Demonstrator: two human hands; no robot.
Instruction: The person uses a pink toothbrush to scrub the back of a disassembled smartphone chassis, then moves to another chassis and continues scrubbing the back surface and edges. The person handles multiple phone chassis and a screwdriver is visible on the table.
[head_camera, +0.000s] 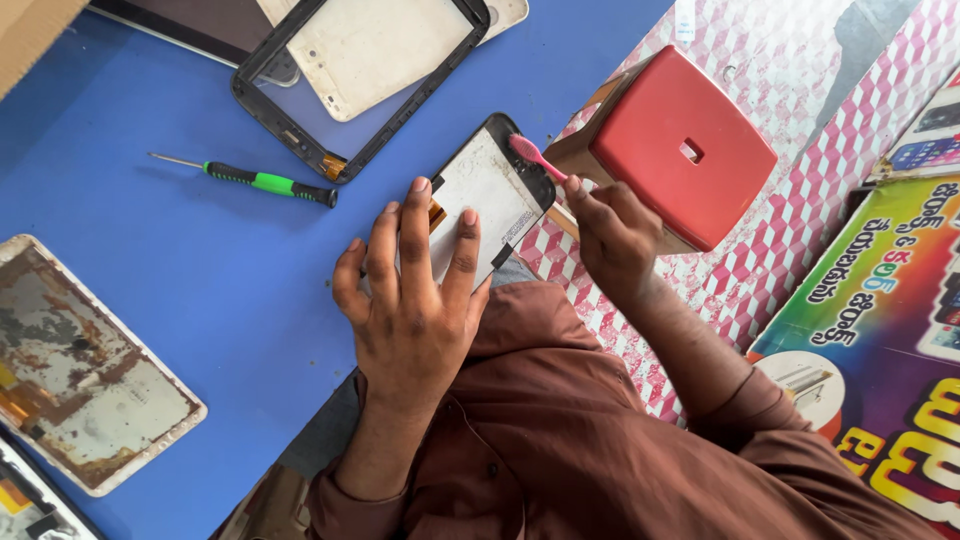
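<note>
My left hand lies flat on the panel, fingers spread and pressing it down at the near edge of the blue worktop. Nothing is gripped there; the hand is open and simply pins the panel in place. My right hand is closed around the handle of a pink brush, whose head sits on the panel's far corner, on the black border.

The panel is a thin, flat screen part, pale on its upper face with a dark frame, and an orange ribbon shows at its left side just under my fingers. I judge it light and stiff but brittle: it would crack if bent or pressed hard in the middle. The edges look like the safest place to hold it, keeping off the ribbon. Part of it hangs over the worktop's edge above my lap, so my flat palm is what keeps it from tipping.

A green screwdriver lies to the left, well apart. Beyond it rests a black frame over a white back cover. A worn metal plate lies at the near left. A red stool stands beside my right hand, off the worktop.
</note>
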